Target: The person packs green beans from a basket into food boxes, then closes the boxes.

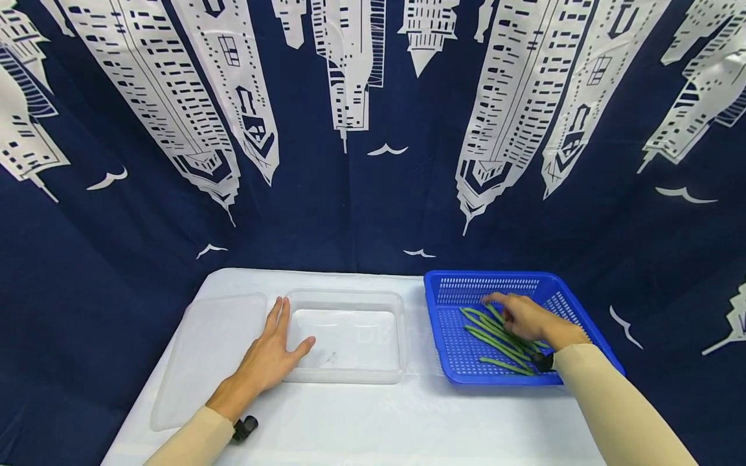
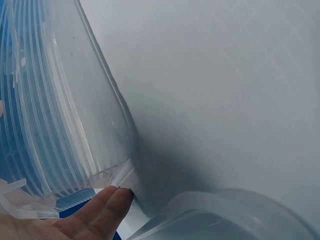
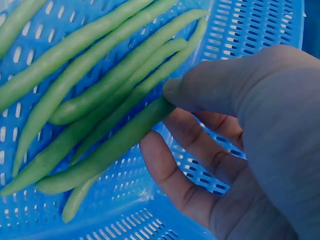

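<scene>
Inside a blue perforated basket (image 1: 436, 323), my right hand (image 1: 527, 318) is over several green beans (image 1: 495, 340). The right wrist view shows its thumb and fingers pinching one end of a green bean (image 3: 112, 147), which still lies against the others. My left hand (image 1: 265, 362) is at the left side of a clear plastic container (image 1: 373, 375), fingers extended and thumb spread over the near-left rim. In the left wrist view, fingertips (image 2: 120, 197) touch or nearly touch the ribbed container wall (image 2: 75, 110); exact contact is unclear.
A translucent flat lid (image 1: 204, 353) lies on the white table (image 1: 408, 421), left of the container and partly behind the left forearm. The basket stands at the table's right side. Behind the table hangs a dark blue cloth (image 1: 350, 213) with white buildings.
</scene>
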Motion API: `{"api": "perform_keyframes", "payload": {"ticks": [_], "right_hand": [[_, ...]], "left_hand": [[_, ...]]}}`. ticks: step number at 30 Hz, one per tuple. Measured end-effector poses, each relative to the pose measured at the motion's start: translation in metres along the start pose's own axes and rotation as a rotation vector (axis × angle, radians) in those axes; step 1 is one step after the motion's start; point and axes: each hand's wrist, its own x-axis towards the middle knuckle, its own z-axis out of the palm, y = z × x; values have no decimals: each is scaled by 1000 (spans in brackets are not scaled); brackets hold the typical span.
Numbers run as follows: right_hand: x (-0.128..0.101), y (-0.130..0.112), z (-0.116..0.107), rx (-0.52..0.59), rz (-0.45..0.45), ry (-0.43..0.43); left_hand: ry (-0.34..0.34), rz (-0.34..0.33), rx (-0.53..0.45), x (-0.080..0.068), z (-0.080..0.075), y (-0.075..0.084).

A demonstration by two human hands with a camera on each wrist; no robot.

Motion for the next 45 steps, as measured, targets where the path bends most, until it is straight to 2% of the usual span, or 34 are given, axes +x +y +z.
{"api": "perform_keyframes", "payload": {"ticks": [9,13,17,20,21,24,27,28,32,45], "right_hand": [[-5,-13,-14,-6,-54,117],[-5,-28,-20,-14,-49,133],[-3,-44,-26,44,-53,130],[0,-47,-27,98,-106,147],[5,-37,-22,133,-162,166],[9,-42,-22,164,-222,193],[13,-60,-26,173,-218,210],[10,-78,-32,154,-175,204],[13,-106,-35,137,-149,221],[46,-148,-26,171,-225,224]], "left_hand": [[9,7,-6,2,-2,2],[9,9,-16,1,0,2],[7,7,-21,-1,1,1],[5,8,-24,-1,1,0],[2,11,-25,-1,1,0],[-1,16,-24,0,2,1],[2,15,-19,0,1,1],[5,15,-20,0,1,1],[-1,17,-26,-1,1,2],[6,10,-28,-2,0,0]]}}
